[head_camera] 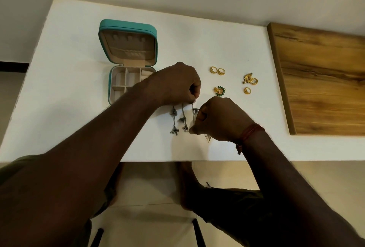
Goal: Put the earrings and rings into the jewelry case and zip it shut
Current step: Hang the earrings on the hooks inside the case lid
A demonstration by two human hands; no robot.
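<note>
**At the white counter: both hands on the silver chain earrings**

On the white counter (79,112), left of centre, sits a teal zip-round jewelry case (126,23). It is open, lid tipped back, with beige lining and a base split into small compartments. The left forearm crosses the base's near right corner and hides part of it.

- Left hand (177,83): fingers curled under, pinching the far ends of the silver chain earrings (173,120), just right of the case.
- Earrings: three thin strands run from that hand toward the near edge, each with small dark-grey charms. Cannot tell whether they lie flat or are lifted slightly.
- Right hand (219,118): fingers curled, thumb and forefinger nipped together on the near end of the rightmost strand. A red thread band (251,132) sits on its wrist.
- A small pale metal piece (208,138) shows under the right hand, mostly hidden.

Loose on the counter beyond the right hand, outside the case:
- two gold rings (217,70), side by side
- a green-and-gold flower earring (219,91)
- a gold ornate earring (249,78), touching another gold ring
- a single gold ring (247,90)

A brown wooden board (320,80) lies at the counter's right side.
</note>
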